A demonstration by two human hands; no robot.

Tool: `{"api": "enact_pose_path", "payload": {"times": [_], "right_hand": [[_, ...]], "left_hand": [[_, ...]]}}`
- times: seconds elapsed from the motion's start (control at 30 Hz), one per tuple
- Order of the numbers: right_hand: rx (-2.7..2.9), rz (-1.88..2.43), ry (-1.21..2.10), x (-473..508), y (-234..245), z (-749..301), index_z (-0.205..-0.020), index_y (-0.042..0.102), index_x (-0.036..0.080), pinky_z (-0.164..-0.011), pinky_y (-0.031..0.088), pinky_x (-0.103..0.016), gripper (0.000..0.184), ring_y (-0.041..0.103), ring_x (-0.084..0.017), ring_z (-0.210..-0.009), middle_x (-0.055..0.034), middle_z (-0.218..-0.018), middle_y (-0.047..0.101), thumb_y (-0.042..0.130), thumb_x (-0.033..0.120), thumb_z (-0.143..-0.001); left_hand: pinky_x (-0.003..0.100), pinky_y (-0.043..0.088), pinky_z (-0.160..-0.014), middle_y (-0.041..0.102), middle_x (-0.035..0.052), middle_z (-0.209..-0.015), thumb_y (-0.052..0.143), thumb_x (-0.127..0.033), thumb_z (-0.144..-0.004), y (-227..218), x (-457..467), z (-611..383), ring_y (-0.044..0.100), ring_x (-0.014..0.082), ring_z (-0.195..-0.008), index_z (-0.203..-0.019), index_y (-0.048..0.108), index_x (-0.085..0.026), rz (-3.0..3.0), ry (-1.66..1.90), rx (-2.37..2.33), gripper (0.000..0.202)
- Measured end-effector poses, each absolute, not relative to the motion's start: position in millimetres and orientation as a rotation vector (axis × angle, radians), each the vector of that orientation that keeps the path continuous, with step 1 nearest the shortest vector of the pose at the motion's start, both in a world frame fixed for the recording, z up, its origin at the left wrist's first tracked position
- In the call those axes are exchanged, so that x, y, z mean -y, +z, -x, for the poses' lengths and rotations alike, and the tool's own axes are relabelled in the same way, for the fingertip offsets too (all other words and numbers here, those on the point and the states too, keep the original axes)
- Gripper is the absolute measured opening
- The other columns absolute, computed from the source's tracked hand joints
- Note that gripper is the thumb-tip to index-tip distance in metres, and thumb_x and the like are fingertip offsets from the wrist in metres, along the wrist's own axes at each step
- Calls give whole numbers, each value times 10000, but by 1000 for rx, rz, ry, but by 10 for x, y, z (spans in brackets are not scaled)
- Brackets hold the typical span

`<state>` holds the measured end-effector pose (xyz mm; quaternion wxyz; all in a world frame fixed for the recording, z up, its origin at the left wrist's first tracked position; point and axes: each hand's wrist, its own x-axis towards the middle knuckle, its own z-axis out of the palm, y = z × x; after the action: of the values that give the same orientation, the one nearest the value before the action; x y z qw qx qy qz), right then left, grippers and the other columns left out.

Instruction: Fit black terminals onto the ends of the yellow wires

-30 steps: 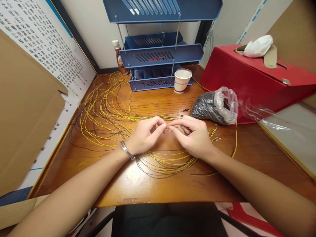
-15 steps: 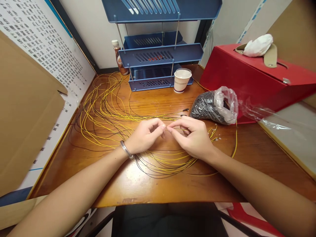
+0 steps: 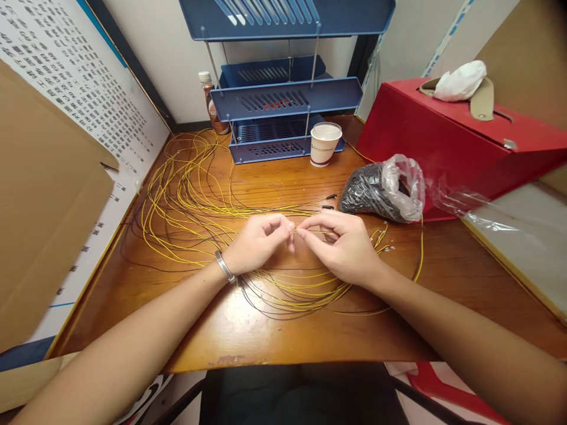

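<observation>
My left hand [image 3: 262, 243] and my right hand [image 3: 344, 245] meet fingertip to fingertip above the desk, both closed in a pinch. Between them runs a thin yellow wire [image 3: 325, 232], gripped at the fingertips; its very end is too small to make out. Beneath and around the hands lies a loose bundle of yellow and black wires [image 3: 305, 289], looping across the desk. Small black connectors [image 3: 328, 207] show on some wire ends just behind my right hand.
A clear plastic bag of small black parts [image 3: 370, 189] lies behind my right hand. Farther back stand a paper cup [image 3: 325, 144], a blue tiered tray [image 3: 287, 97] and a bottle [image 3: 215, 106]. A red box [image 3: 443, 141] fills the right back; cardboard [image 3: 48, 195] leans at left.
My fingertips have shifted very slightly and a bit more of the wire shows between them. The whole view has moved a touch; the pinch remains.
</observation>
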<state>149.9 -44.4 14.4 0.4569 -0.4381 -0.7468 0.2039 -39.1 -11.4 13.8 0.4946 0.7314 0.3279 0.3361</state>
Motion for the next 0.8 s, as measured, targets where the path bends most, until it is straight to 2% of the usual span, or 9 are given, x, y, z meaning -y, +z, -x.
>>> {"api": "enact_pose_path", "payload": {"times": [0.2, 0.37, 0.53, 0.63, 0.8], "right_hand": [[1699, 1136, 758, 424, 108, -1484, -820, 753, 160, -639, 460, -282, 137, 631, -144, -697, -42, -796, 740, 663, 253, -864], [1553, 1149, 971, 409, 146, -1486, -824, 755, 148, -657, 506, -285, 145, 658, -158, -724, -59, -830, 754, 685, 275, -830], [1429, 1162, 1111, 394, 188, -1476, -787, 744, 145, -600, 473, -256, 141, 589, -109, -612, -34, -761, 728, 723, 284, -789], [1397, 1166, 1133, 386, 199, -1475, -773, 746, 148, -609, 479, -253, 130, 597, -109, -623, -30, -760, 728, 742, 278, -766], [1391, 1158, 1153, 376, 186, -1484, -786, 760, 161, -684, 538, -288, 127, 663, -146, -696, -48, -807, 758, 751, 285, -764]], "left_hand": [[227, 408, -587, 576, -24, -541, 574, -432, -966, 161, 127, 391, 457, 83, -502, -651, 625, -148, -1790, 828, -839, 427], [236, 399, -539, 615, -6, -596, 442, -408, -1023, 112, 100, 416, 456, 84, -472, -766, 644, -147, -1823, 954, -913, 418], [219, 440, -563, 732, 31, -861, 601, -248, -940, 66, 64, 453, 513, 73, -532, -973, 670, -148, -2140, 1155, -1027, 126], [210, 475, -596, 746, 41, -949, 637, -167, -909, 61, 58, 469, 555, 69, -574, -1004, 679, -150, -2342, 1220, -919, 105], [210, 519, -672, 753, 52, -992, 631, -139, -925, 88, 79, 470, 650, 91, -705, -1023, 683, -161, -2470, 1254, -750, 113]]}}
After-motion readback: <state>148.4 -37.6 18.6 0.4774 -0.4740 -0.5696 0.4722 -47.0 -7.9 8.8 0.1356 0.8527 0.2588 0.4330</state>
